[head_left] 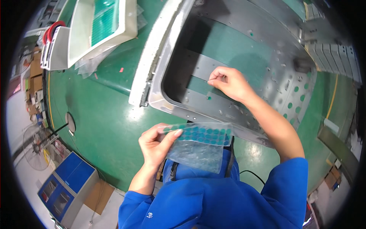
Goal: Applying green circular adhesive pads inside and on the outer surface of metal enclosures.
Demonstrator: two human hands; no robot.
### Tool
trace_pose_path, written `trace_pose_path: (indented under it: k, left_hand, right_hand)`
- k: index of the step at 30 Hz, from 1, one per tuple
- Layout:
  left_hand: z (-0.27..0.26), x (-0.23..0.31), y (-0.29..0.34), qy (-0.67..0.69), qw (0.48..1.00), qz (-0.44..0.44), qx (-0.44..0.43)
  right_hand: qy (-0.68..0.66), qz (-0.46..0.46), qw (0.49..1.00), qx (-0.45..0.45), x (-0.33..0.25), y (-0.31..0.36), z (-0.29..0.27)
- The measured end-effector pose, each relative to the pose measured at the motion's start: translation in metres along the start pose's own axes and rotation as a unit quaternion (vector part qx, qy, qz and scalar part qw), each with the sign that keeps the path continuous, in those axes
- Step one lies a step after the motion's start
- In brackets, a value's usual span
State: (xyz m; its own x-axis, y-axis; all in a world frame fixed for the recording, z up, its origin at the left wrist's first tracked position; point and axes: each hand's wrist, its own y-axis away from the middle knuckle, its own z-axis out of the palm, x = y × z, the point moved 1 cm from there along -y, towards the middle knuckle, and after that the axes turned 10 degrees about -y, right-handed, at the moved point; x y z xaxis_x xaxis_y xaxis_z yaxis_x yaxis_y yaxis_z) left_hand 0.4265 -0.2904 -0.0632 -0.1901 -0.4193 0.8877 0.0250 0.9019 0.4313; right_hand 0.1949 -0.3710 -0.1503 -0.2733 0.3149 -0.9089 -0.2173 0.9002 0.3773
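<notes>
One dot pinched in right hand fingertips, over metal frame. Sheet of teal dots gripped by left hand, near chest. Risk, judging by the fine pinch: dot folding, sticking askew, missing hole.

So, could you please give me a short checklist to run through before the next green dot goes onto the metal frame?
1. Sticker sheet gripped in left hand: ok.
2. Green dots left on the sheet: ok, rows remain.
3. Right hand fingertips pinched at the grey metal frame: ok.
4. Dot actually between those fingertips: cannot tell, too small.
5. Dot lined up with a hole: cannot tell.
6. Frame resting flat on green table: ok.
</notes>
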Motion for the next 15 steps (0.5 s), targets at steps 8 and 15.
trace_pose_path:
  k: [8, 15]
  left_hand:
    - [0.01, 0.023, -0.017, 0.067, 0.998, 0.008, -0.011]
    - [0.015, 0.028, -0.043, -0.008, 0.995, 0.094, -0.021]
  right_hand:
    - [-0.119, -0.085, 0.98, -0.135, -0.1, 0.046, 0.012]
    - [-0.212, -0.031, 0.975, -0.067, -0.095, 0.034, 0.01]
